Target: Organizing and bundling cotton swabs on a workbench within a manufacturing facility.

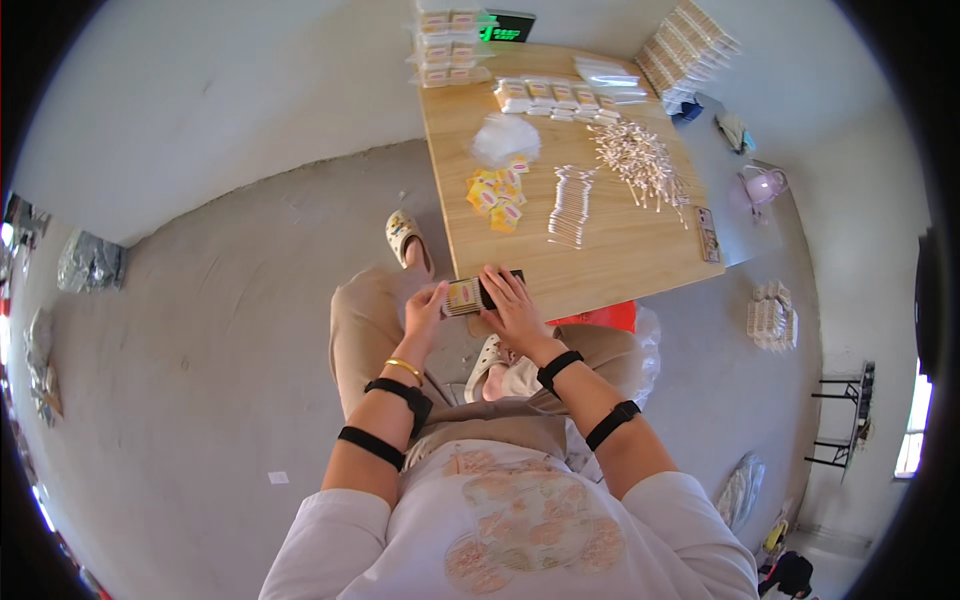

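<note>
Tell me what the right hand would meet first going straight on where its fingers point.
Likely the wooden table, near its left edge; whether the right hand would touch the top or pass above is unclear from this view.

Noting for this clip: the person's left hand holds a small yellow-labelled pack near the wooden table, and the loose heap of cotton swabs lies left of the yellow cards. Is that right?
Not quite: the head view shows the loose heap of cotton swabs right of the yellow cards. The left hand does hold the yellow-labelled pack near the wooden table.
</note>
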`<state>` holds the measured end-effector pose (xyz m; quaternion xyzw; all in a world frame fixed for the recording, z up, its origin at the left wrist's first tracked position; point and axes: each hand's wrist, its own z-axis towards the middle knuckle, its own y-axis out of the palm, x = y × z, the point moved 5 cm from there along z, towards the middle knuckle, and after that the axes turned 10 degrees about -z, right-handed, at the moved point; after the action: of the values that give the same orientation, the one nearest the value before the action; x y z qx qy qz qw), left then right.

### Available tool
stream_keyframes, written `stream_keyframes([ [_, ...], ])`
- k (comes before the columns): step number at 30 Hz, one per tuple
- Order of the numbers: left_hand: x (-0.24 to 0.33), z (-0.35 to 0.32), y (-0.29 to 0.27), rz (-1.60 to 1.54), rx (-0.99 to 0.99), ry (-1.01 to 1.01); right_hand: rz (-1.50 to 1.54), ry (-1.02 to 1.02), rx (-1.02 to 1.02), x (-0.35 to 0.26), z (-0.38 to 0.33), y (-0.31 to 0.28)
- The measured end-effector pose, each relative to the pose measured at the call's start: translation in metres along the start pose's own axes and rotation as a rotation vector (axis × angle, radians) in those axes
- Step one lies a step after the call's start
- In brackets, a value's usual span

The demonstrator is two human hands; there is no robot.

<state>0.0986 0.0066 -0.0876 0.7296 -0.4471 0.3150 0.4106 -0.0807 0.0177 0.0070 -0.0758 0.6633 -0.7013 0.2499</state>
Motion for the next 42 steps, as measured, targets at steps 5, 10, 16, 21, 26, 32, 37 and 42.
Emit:
stream_keyframes([
  [5,0.018,-0.003,-0.006,-0.009,-0.106,-0.122,0.114,0.177,0.151,0.05,-0.008,-0.02],
  [10,0.031,-0.002,-0.014,0.206,-0.046,-0.037,0.018,0.413,0.201,0.107,-0.02,-0.039],
  [16,0.08,-0.022,0.021,0.81,0.147,0.625,-0.124,0.408,0.107,0.13,-0.009,-0.05],
  [21,0.094,-0.044,0.092,1.029,-0.177,0.768,-0.164,0.415,0.073,0.135,0.0,-0.05],
  [26,0.077,-0.021,0.123,1.257,-0.313,0.576,-0.105,0.426,0.158,0.138,0.006,-0.05],
  [32,0.071,0.015,0.141,1.613,-0.369,0.338,-0.06,0.404,0.184,0.153,0.011,-0.05],
  [37,0.068,0.028,0.15,1.744,-0.488,0.196,-0.04,0.424,0.179,0.156,0.015,-0.051],
  [42,0.062,0.045,0.152,1.835,-0.575,0.078,-0.008,0.387,0.281,0.157,0.027,-0.059],
])
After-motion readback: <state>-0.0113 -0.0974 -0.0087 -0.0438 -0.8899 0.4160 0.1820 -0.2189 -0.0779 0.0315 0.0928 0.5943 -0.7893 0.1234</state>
